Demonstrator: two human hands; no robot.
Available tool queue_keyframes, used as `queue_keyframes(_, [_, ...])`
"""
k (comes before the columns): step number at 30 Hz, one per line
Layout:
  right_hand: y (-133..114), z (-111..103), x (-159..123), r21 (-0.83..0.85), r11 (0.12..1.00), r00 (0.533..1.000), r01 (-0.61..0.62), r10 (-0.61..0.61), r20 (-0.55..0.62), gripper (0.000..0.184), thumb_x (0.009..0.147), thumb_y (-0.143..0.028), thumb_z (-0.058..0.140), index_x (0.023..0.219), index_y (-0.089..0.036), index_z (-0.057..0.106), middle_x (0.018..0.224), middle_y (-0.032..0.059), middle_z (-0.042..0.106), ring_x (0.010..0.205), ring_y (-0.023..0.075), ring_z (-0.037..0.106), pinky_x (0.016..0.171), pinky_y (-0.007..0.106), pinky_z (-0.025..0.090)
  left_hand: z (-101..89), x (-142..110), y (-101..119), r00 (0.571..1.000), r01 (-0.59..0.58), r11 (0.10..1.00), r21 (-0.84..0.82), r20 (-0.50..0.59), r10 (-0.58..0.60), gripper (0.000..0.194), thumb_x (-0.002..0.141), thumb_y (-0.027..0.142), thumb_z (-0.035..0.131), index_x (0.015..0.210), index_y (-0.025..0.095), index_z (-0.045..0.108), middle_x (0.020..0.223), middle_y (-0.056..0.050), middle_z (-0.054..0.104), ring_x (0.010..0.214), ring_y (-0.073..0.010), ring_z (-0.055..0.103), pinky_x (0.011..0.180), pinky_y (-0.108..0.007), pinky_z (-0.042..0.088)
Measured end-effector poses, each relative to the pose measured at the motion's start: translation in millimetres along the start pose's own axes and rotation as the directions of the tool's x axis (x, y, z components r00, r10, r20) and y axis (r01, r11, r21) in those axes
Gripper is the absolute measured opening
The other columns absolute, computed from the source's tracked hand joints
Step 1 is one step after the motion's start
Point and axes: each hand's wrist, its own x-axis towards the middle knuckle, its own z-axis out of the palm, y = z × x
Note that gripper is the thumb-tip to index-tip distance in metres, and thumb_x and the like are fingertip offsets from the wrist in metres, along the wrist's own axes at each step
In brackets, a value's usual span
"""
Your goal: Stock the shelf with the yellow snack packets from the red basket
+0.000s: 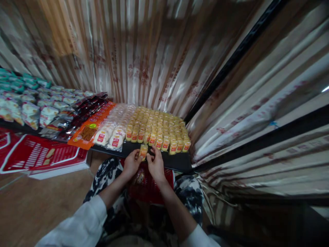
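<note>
A small wrapped yellow snack cake with a red and white label stands in front of the rows, over the black shelf. My left hand grips it from the left, between thumb and fingers. On its other side is my right hand, fingers bent and thumb apart from the index finger; whether the thumb touches the wrapper I cannot tell. Behind both hands, matching yellow cakes stand in tight rows on the shelf.
Left of the cakes lie white round packets, an orange snack bag, dark packets and white bags. A red basket sits between my knees, a red box at left. Striped plastic-like sheeting hangs behind.
</note>
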Motion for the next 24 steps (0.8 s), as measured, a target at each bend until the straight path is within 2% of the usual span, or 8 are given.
queue_keyframes(2, [7,-3,0,-0.115,0.991,0.997,0.065,-0.068,-0.025,0.041,0.082,-0.02,0.043,0.122,-0.015,0.05,0.12,0.0136,0.052,0.107,0.0215,0.053,0.086,0.038,0.05,5.4,6,4,1.0,-0.006,1.0,-0.014,0.009,0.006,0.025,0.079,0.016,0.053,0.104,0.016,0.056,0.089,-0.004,0.067,0.077,-0.0133,0.063,0.073,-0.024,0.049])
queue_keyframes(5, [20,-12,6,-0.294,0.941,0.985,0.165,-0.174,-0.005,0.041,0.082,-0.015,0.039,0.121,-0.015,0.054,0.117,0.013,0.055,0.112,0.0231,0.048,0.097,0.044,0.042,16.5,18,9,1.0,-0.022,0.998,0.055,-0.007,0.022,0.025,0.08,0.015,0.052,0.104,0.016,0.057,0.091,-0.004,0.066,0.078,-0.0136,0.063,0.075,-0.025,0.049])
queue_keyframes(8, [36,-20,12,-0.376,0.903,0.977,0.208,-0.212,0.03,0.045,0.082,-0.012,0.036,0.125,-0.016,0.052,0.114,0.0127,0.056,0.111,0.022,0.048,0.097,0.041,0.042,29.4,28,11,0.995,-0.026,0.984,0.176,-0.089,0.042,0.028,0.081,0.016,0.053,0.108,0.015,0.057,0.098,-0.006,0.062,0.082,-0.0145,0.061,0.079,-0.027,0.048])
queue_keyframes(14, [62,-23,18,-0.378,0.901,0.976,0.213,-0.217,0.032,0.048,0.083,-0.012,0.034,0.128,-0.015,0.048,0.116,0.0123,0.056,0.111,0.0206,0.05,0.097,0.038,0.043,48.7,37,17,0.981,0.011,0.942,0.336,-0.185,0.055,0.03,0.083,0.024,0.054,0.11,0.014,0.06,0.102,-0.01,0.056,0.094,-0.0195,0.058,0.084,-0.029,0.046])
queue_keyframes(18, [69,-19,15,-0.372,0.907,0.975,0.195,-0.219,-0.023,0.047,0.082,-0.012,0.033,0.126,-0.016,0.05,0.115,0.0115,0.058,0.108,0.02,0.052,0.095,0.037,0.044,55.0,41,19,0.985,-0.01,0.94,0.341,-0.16,0.068,0.03,0.085,0.024,0.051,0.112,0.015,0.058,0.103,-0.009,0.058,0.095,-0.0195,0.058,0.083,-0.029,0.046])
queue_keyframes(22, [69,-17,14,-0.374,0.906,0.973,0.197,-0.228,-0.041,0.048,0.081,-0.011,0.034,0.127,-0.013,0.049,0.113,0.0127,0.058,0.095,0.0183,0.057,0.09,0.035,0.047,60.0,43,15,0.986,-0.019,0.937,0.35,-0.147,0.075,0.031,0.086,0.024,0.05,0.114,0.013,0.055,0.098,-0.008,0.06,0.092,-0.0188,0.058,0.08,-0.029,0.046])
queue_keyframes(24, [69,-17,14,-0.364,0.907,0.969,0.214,-0.243,-0.036,0.049,0.08,-0.01,0.034,0.126,-0.012,0.049,0.114,0.0129,0.058,0.098,0.0184,0.056,0.091,0.034,0.047,62.4,44,12,0.984,-0.027,0.937,0.347,-0.158,0.087,0.031,0.085,0.024,0.05,0.114,0.014,0.053,0.096,-0.006,0.06,0.088,-0.0175,0.059,0.078,-0.028,0.046])
